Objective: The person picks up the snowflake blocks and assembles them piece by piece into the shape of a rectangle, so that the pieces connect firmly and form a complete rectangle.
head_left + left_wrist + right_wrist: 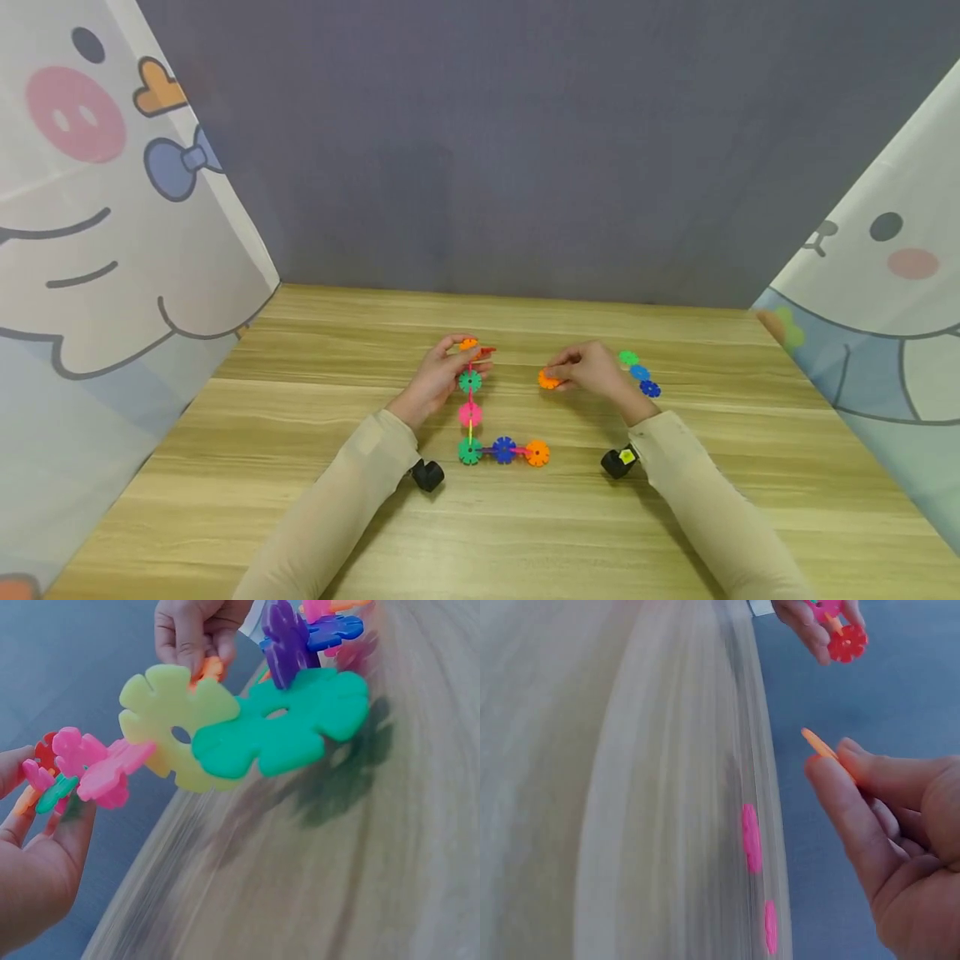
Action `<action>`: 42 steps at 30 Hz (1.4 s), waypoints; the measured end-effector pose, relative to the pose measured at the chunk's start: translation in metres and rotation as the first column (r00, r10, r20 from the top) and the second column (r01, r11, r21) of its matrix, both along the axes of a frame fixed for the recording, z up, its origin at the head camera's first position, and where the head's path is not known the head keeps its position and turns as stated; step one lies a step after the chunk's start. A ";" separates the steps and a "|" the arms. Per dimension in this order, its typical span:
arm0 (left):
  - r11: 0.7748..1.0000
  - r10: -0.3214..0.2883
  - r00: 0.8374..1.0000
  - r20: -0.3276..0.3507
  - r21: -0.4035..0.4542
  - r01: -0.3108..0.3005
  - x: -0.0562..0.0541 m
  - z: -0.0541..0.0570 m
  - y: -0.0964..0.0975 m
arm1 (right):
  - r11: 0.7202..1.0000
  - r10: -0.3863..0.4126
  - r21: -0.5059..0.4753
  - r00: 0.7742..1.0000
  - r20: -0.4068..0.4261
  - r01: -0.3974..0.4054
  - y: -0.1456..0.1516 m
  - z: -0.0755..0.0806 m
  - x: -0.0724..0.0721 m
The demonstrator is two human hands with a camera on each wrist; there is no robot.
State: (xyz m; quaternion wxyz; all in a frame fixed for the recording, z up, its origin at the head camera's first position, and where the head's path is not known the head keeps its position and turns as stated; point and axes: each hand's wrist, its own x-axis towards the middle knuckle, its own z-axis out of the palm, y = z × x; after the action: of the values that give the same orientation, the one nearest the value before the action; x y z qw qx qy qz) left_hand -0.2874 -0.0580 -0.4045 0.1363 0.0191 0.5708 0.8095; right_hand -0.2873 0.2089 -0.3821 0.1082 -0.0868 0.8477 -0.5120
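Note:
In the head view my left hand grips the far end of an L-shaped chain of notched plastic discs, around an orange disc and a red disc. Down the chain come a green disc, a pink disc and a green corner disc. From that corner a blue disc and an orange end disc run right. My right hand pinches a loose orange disc between thumb and index finger, apart from the chain. A yellow disc joins the corner in the left wrist view.
Right of my right hand, a light green disc, a light blue disc and a dark blue disc lie on the wooden table. Two pink pieces show in the right wrist view. A grey panel stands behind the table.

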 end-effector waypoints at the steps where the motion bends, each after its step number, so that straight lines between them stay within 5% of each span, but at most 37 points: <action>1: 1.000 -0.002 1.000 -0.002 0.001 0.002 0.000 0.000 0.000 | 1.000 -0.016 -0.021 1.000 -0.003 0.016 -0.002 0.000 0.000; 10: 1.000 0.004 1.000 -0.008 0.013 -0.004 -0.003 -0.002 0.002 | 0.961 -0.103 -0.259 0.995 -0.012 0.097 -0.020 -0.003 -0.007; 16: 1.000 0.004 1.000 -0.010 0.012 -0.004 -0.001 0.000 0.004 | 0.876 -0.101 -0.469 0.994 0.043 0.109 -0.034 -0.008 -0.010; 27: 1.000 0.018 1.000 -0.010 -0.015 -0.018 0.000 -0.004 0.009 | 0.762 -0.161 -0.620 0.982 0.101 0.188 -0.054 -0.018 -0.012; 35: 1.000 0.012 1.000 -0.008 -0.003 -0.012 -0.001 -0.005 0.011 | 0.779 -0.178 -0.593 0.979 0.100 0.203 -0.063 -0.016 -0.009; 42: 1.000 0.022 1.000 -0.008 -0.002 -0.022 -0.001 -0.005 0.012 | 0.763 -0.164 -0.617 0.981 0.103 0.193 -0.067 -0.017 -0.009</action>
State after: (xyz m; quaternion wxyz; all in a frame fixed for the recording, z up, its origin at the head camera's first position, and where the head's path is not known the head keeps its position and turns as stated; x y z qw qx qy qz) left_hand -0.2880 -0.0458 -0.4095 0.1251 0.0158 0.5723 0.8103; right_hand -0.2961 0.1415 -0.3987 0.0422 -0.0258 0.6323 -0.7732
